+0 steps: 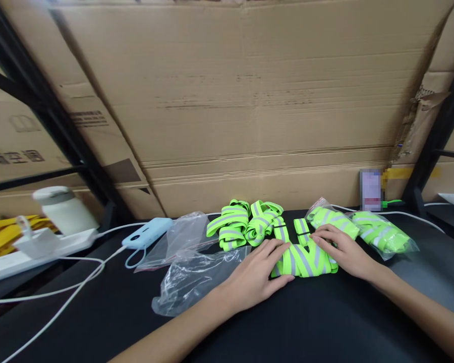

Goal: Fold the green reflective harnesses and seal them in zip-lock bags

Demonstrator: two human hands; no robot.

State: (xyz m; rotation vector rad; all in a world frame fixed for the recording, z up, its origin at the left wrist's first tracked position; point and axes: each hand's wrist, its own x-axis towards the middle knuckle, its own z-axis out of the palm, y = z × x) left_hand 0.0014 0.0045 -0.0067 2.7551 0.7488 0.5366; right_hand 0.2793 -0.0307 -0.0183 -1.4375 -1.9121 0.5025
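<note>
Neon-green strap — grey-striped, folded, its bands overlapping slantwise.

L forearm comes in bare from bottom edge, L of ctr, angled up & to the R; R forearm comes in bare from lower R edge, angled up & to the L. L wrist approx. straight, R wrist ditto. L hand is back-up, fingers close tog. & slightly bent, pointing fwd & R; L thumb reaches R below them w/ a clear gap. R hand also back-up, fingers pointing L, loosely curved; R thumb hard to make out, so can't tell if it's pinching. Hands well apart, fingertips twd each other.
</note>
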